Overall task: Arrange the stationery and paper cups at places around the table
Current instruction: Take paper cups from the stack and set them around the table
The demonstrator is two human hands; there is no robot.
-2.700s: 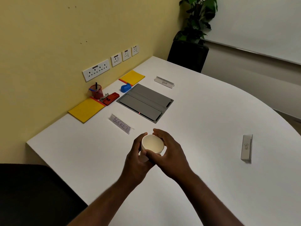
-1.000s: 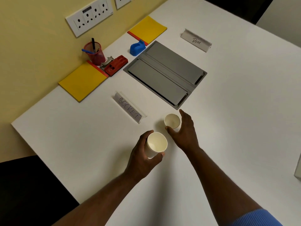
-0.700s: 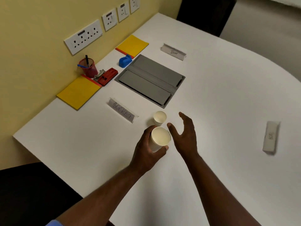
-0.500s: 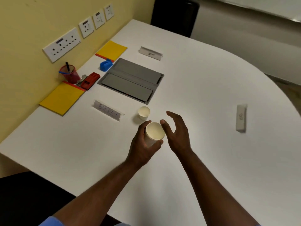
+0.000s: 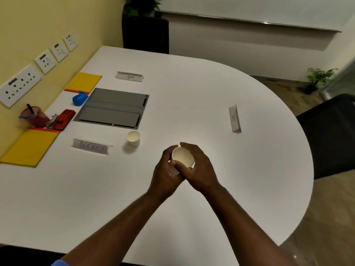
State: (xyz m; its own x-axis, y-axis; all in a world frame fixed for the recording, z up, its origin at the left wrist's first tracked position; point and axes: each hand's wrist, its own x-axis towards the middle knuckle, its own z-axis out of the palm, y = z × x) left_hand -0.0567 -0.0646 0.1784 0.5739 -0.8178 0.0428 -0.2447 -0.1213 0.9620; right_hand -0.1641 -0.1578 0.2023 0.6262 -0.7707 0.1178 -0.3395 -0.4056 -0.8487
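Both hands hold a stack of white paper cups (image 5: 182, 157) above the middle of the white table (image 5: 249, 169). My left hand (image 5: 166, 175) wraps the lower part and my right hand (image 5: 199, 169) grips the rim side. One single paper cup (image 5: 133, 138) stands upright on the table, right of the "SOCKET" name card (image 5: 91, 146). Along the wall lie two yellow notepads (image 5: 28, 147) (image 5: 84, 81), a red stapler (image 5: 63, 117), a blue tape dispenser (image 5: 79, 98) and a red pen holder (image 5: 33, 116).
A grey flap panel (image 5: 113, 108) is set into the table. Two more name cards stand at the far side (image 5: 129, 76) and the right (image 5: 234, 118). A black chair (image 5: 330, 135) sits at the right edge; a dark planter (image 5: 146, 33) stands at the far end.
My right hand has come back from the single cup left on the table and closed on the stack held by my left hand. The view has swung right.
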